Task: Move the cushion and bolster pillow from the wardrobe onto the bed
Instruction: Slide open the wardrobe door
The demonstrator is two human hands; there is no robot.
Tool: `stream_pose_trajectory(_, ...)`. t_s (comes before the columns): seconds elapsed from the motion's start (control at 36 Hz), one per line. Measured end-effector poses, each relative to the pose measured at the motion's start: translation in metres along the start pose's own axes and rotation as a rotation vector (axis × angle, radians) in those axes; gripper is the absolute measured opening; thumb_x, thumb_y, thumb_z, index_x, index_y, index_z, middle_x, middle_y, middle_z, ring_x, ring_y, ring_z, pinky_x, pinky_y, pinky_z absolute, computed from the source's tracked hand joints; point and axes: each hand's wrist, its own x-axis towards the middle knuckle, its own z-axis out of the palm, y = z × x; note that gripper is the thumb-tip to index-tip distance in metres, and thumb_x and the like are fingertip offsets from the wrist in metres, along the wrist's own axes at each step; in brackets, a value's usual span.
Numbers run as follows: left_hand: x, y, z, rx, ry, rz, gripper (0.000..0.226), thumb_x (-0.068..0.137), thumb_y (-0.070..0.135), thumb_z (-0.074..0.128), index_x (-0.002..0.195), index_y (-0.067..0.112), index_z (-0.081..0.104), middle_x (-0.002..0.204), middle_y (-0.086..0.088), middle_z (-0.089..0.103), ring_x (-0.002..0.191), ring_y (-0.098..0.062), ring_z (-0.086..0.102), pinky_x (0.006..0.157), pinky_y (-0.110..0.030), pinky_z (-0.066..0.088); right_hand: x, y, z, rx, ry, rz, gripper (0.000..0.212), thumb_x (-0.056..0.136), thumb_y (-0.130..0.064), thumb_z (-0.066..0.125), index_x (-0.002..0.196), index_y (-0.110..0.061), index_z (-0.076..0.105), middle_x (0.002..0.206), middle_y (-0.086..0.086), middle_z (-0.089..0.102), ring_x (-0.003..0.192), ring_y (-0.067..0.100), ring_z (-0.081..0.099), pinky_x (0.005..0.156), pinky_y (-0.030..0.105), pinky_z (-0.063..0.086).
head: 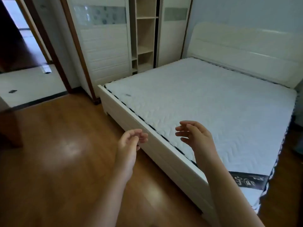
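Note:
A white bed [124, 110] with a bare quilted mattress [213, 102] fills the right half of the view. Behind it stands a white wardrobe [105, 51] with sliding doors; the narrow gap between them shows bare wooden shelves [145, 35]. No cushion or bolster pillow is visible on those shelves or on the mattress. My left hand [129, 141] hovers over the floor beside the footboard, fingers loosely curled and holding nothing. My right hand [195, 136] hangs above the mattress's near edge, fingers spread and empty.
Wooden floor [57, 153] stretches to the left of the bed. An open doorway [27, 66] at the far left leads to a tiled room. A dark wooden piece of furniture [8, 126] stands at the left edge. The padded headboard [246, 51] backs onto the wall.

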Motion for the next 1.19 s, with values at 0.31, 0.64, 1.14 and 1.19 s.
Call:
stream_pose_trajectory(0.31,0.126,0.014,-0.007,-0.038,0.212,-0.021,0.027,0.093,0.005,0.042,0.090,0.022,0.062,0.077,0.009,0.074,0.074,-0.003,0.069,0.069,-0.027,0.045,0.150,-0.010,0.065,0.052,-0.172,0.065,0.027,0.093,-0.007,0.040,0.086,-0.016,0.065,0.067,-0.006,0.071,0.064,0.008,0.065,0.062,0.020,0.050)
stream_pose_trajectory(0.64,0.278,0.012,-0.098,-0.064,0.425,-0.039,0.027,0.093,0.007,0.044,0.086,0.024,0.063,0.077,0.006,0.074,0.076,-0.009,0.070,0.067,-0.027,0.044,0.277,0.021,0.216,0.044,-0.323,0.127,0.029,0.093,-0.006,0.040,0.083,-0.016,0.065,0.065,-0.005,0.072,0.061,0.009,0.065,0.059,0.019,0.049)
stream_pose_trajectory(1.14,0.543,0.079,-0.251,-0.042,0.441,0.017,0.021,0.095,0.015,0.044,0.097,0.029,0.061,0.095,0.006,0.071,0.091,-0.009,0.068,0.085,-0.033,0.049,0.458,0.020,0.486,-0.004,-0.436,0.108,0.024,0.095,-0.010,0.041,0.092,-0.015,0.064,0.077,0.002,0.069,0.071,0.014,0.065,0.060,0.017,0.051)
stream_pose_trajectory(1.19,0.573,0.081,-0.256,-0.030,0.432,-0.007,0.021,0.094,0.014,0.044,0.095,0.027,0.061,0.094,0.005,0.071,0.091,-0.010,0.067,0.087,-0.035,0.049,0.484,0.020,0.506,0.001,-0.401,0.122,0.023,0.095,-0.010,0.041,0.094,-0.013,0.064,0.079,0.004,0.069,0.072,0.015,0.066,0.061,0.017,0.052)
